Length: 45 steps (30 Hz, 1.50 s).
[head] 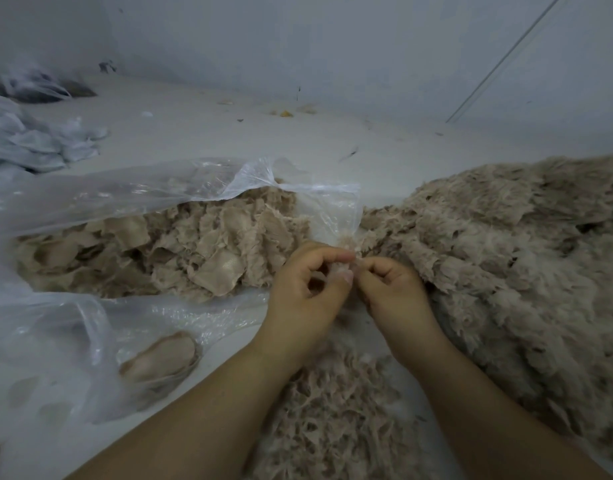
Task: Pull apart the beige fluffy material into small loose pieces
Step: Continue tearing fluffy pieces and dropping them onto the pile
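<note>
Beige fluffy tuft [346,268] sits pinched between both grips — left hand [303,292], right hand [395,292] — short, its long axis unclear.

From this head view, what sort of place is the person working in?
Probably a small workshop or storeroom floor, not a home table: a big heap of beige fluff, a clear plastic bag of torn pieces, and bare grey walls.

Two bare hands meet at centre, fingertips pinched together.
Left hand [307,289] curls knuckles-up, thumb against forefinger; right hand [393,289] mirrors it, fingers bent inward; both forearms rise from the lower edge, converging; wrists nearly straight.
</note>
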### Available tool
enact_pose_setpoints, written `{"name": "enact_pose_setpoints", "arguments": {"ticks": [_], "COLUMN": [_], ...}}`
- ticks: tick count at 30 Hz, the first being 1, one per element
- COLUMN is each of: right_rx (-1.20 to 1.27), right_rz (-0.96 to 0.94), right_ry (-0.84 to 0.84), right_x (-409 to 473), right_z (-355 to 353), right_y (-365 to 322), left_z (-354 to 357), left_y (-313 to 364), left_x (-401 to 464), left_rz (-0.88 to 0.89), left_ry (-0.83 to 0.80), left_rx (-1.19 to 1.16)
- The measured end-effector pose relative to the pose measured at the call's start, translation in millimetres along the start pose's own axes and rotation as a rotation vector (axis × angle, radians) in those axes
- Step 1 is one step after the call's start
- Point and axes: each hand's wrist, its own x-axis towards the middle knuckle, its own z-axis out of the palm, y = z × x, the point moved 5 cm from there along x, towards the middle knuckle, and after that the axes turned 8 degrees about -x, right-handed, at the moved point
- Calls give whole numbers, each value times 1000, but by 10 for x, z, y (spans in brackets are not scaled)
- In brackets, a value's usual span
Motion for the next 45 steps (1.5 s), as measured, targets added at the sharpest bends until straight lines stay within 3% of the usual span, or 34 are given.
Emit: {"name": "enact_pose_setpoints", "arguments": {"ticks": [6,10,17,23,26,30,41,45], "right_rx": [12,55,58,32,49,77,64,88], "right_rz": [35,44,-67,-48,15,1,-7,-18], "right_ry": [43,46,-67,-32,19,-19,-108,-130], "right_x": [-8,-8,-37,-45,-42,-52,-44,-66], "right_z": [-20,-21,74,46,23,30,67,60], "right_y": [14,20,-52,-62,-22,-24,-59,-79], "left_z": [-122,-157,36,-48,-94,-51,-136,-102], "left_y": [-122,-57,40,3,-36,-177,-71,-45], "left_x": [29,36,-9,-3,20,6,7,19], "left_rz": [-134,-10,274,90,10,-185,-52,-19], "left_ry": [169,145,-70,29,116,105,216,150], "left_rx": [-31,116,482,153,139,147,84,85]}}
